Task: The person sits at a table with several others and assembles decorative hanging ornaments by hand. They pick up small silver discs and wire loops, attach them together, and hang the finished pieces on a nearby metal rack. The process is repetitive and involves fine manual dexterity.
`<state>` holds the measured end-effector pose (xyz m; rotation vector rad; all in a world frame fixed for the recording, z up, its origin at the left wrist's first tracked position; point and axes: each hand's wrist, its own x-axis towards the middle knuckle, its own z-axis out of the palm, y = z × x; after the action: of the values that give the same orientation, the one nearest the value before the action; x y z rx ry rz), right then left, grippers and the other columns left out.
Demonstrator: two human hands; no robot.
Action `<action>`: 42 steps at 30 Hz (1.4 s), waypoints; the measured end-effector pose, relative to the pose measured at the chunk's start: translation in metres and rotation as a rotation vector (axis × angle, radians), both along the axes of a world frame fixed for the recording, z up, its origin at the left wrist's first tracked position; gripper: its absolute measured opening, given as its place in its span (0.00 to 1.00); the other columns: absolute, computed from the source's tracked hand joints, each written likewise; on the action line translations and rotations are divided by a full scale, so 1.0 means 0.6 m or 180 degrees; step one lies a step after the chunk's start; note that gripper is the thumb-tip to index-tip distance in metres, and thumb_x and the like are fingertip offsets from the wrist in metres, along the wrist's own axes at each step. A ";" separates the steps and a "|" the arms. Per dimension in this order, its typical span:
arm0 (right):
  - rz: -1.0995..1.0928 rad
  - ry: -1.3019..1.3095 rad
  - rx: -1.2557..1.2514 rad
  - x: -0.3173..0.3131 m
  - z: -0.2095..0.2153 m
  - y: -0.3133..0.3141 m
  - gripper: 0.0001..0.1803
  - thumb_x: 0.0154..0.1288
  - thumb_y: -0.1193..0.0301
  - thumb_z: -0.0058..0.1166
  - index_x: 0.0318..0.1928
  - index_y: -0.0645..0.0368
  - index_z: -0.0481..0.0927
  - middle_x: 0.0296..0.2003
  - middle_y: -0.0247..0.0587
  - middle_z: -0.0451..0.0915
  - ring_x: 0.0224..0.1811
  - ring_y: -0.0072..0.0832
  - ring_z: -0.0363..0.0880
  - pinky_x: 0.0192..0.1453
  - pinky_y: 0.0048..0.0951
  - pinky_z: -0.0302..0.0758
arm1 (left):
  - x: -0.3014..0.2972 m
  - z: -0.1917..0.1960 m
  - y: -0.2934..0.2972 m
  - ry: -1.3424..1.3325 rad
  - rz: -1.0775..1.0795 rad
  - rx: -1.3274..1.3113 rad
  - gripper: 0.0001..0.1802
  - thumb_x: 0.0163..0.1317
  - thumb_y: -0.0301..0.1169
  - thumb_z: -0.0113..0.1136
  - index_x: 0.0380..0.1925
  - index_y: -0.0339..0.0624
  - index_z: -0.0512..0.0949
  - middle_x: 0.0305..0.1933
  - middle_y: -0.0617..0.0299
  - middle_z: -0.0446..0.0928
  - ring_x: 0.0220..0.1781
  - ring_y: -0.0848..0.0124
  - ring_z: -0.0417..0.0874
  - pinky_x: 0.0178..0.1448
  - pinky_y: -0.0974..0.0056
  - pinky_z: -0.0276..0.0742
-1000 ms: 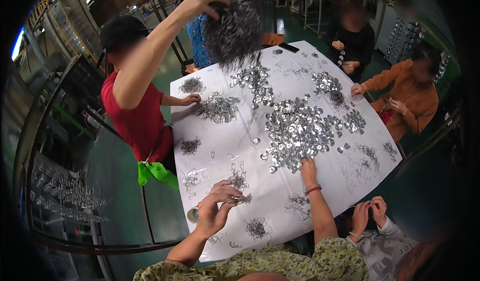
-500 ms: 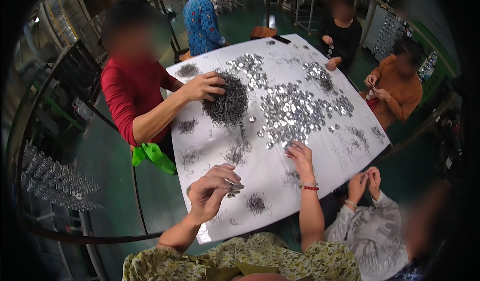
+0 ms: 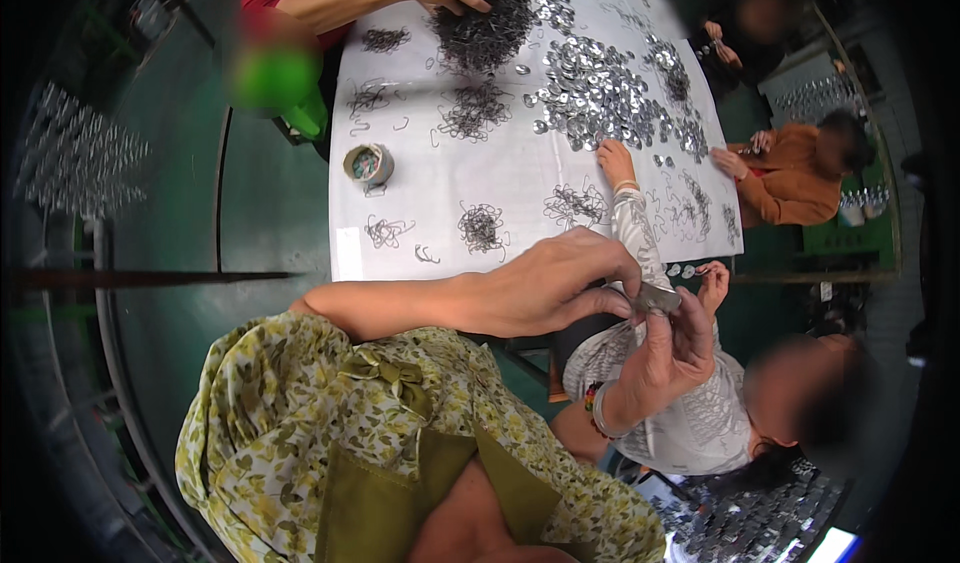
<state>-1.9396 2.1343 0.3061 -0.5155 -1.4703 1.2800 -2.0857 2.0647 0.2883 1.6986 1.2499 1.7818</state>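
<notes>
My left hand (image 3: 570,278) reaches across my body to the right, fingers pinched on shiny metal discs (image 3: 657,299). Close against it, my right hand (image 3: 672,358) is raised, its thumb and fingers closed on the same discs. How many discs there are, and whether a wire hook is among them, is hidden by my fingers. Both hands are off the table's near right edge. Beyond them, a pile of silver discs (image 3: 590,93) lies on the white table (image 3: 440,178). Small clumps of bent wire hooks (image 3: 483,228) lie nearer to me.
A co-worker's red-sleeved arm (image 3: 350,8) reaches to a big heap of hooks (image 3: 482,28). Close on my right, a person in grey (image 3: 690,418) has a hand (image 3: 618,163) at the discs. A small tub (image 3: 369,166) stands by the table's left edge.
My hands have come together on the right; my right hand has left the disc pile. The view has turned. The grey-sleeved person has reached onto the table.
</notes>
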 end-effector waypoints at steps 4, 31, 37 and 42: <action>0.0142 -0.0021 -0.0368 0.055 -0.003 0.007 0.15 0.51 0.86 0.57 0.42 0.74 0.75 0.30 0.51 0.80 0.27 0.27 0.77 0.31 0.21 0.73 | 0.058 -0.024 0.008 -0.0045 0.0128 0.0142 0.13 0.56 0.33 0.60 0.37 0.41 0.70 0.33 0.59 0.75 0.38 0.58 0.76 0.46 0.58 0.69; -0.1243 -0.0045 -0.1810 0.211 -0.105 -0.052 0.08 0.53 0.87 0.54 0.36 0.69 0.77 0.33 0.37 0.76 0.34 0.21 0.71 0.41 0.22 0.67 | -0.398 -0.461 -0.001 0.3209 0.1956 -0.2960 0.08 0.56 0.24 0.46 0.33 0.39 0.75 0.38 0.49 0.76 0.43 0.52 0.79 0.46 0.54 0.78; -0.1264 0.0149 -0.1718 0.243 -0.122 -0.037 0.10 0.54 0.87 0.54 0.39 0.70 0.78 0.34 0.39 0.79 0.38 0.22 0.76 0.45 0.21 0.70 | -0.389 -0.454 -0.004 0.3954 0.1970 -0.2657 0.08 0.60 0.25 0.43 0.36 0.36 0.71 0.33 0.47 0.76 0.39 0.50 0.78 0.42 0.54 0.75; -0.1242 -0.0334 -0.1789 0.249 -0.128 -0.036 0.11 0.55 0.82 0.55 0.41 0.69 0.78 0.33 0.40 0.81 0.35 0.22 0.78 0.45 0.22 0.72 | -0.212 -0.363 0.091 0.1251 0.1013 -0.2951 0.03 0.61 0.18 0.44 0.33 0.35 0.67 0.25 0.53 0.73 0.23 0.65 0.75 0.29 0.61 0.73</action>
<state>-1.7900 2.1128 0.2293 -1.1924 -1.0060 1.3512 -2.2128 2.1195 0.0703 1.3320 2.1537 0.7246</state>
